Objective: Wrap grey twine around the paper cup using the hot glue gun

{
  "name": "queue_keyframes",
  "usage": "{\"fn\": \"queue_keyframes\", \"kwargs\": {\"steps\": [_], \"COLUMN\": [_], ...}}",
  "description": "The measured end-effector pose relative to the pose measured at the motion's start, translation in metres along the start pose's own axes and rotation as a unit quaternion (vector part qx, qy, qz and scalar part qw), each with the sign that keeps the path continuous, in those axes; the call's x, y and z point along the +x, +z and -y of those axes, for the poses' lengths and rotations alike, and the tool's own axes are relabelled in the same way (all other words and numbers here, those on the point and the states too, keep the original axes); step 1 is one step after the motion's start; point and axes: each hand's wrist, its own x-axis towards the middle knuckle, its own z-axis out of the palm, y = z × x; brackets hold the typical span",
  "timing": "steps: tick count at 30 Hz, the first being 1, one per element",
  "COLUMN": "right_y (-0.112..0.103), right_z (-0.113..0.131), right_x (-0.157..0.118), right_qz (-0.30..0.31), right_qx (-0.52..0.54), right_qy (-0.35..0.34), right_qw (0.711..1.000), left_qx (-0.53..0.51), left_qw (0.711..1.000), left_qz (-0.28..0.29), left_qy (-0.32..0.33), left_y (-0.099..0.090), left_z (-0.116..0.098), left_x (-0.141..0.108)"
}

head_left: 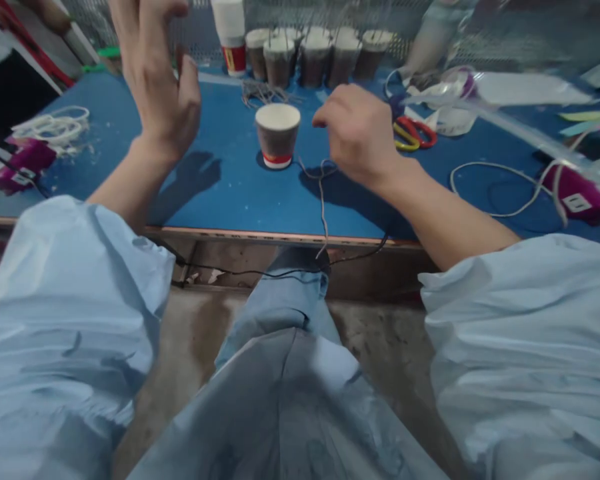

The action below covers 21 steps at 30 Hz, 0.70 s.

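Observation:
A small paper cup (279,141) with a brownish-grey wall, a red band near its base and a white top stands upright on the blue table, between my hands. Neither hand touches it. My left hand (161,80) is raised over the table to the cup's left, fingers stretched and apart, holding nothing. Just right of the cup, my right hand (356,130) hovers with its fingers curled in; its fingertips are partly hidden, and I cannot see what they hold, if anything. A thin grey cord (323,200) runs from below this hand over the table's front edge.
Several similar cups (316,60) with thin strands sticking up stand at the back, beside a stack of white cups (231,33). Scissors (415,133) with red and yellow handles lie right. Purple devices (580,193) with cords sit at both sides. Another person's arm (433,40) reaches in behind.

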Motion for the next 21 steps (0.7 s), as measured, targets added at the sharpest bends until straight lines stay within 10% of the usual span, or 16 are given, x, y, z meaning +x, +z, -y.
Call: {"fn": "queue_keyframes", "kwargs": {"steps": [7, 14, 21], "right_y": [-0.014, 0.013, 0.019], "right_z": [0.014, 0.005, 0.014], "right_x": [0.004, -0.018, -0.024], "right_qz": [0.059, 0.032, -0.023], "right_qx": [0.064, 0.162, 0.036], "right_qy": [-0.100, -0.096, -0.143], "right_qw": [0.991, 0.982, 0.989], "left_qx": [-0.353, -0.339, -0.309], "left_qw": [0.921, 0.904, 0.927], "left_qz": [-0.083, 0.055, 0.125], "left_qy": [0.139, 0.256, 0.172], "left_y": [-0.025, -0.009, 0.012], "left_z": [-0.059, -0.074, -0.069], "left_x": [-0.002, -0.027, -0.038]}}
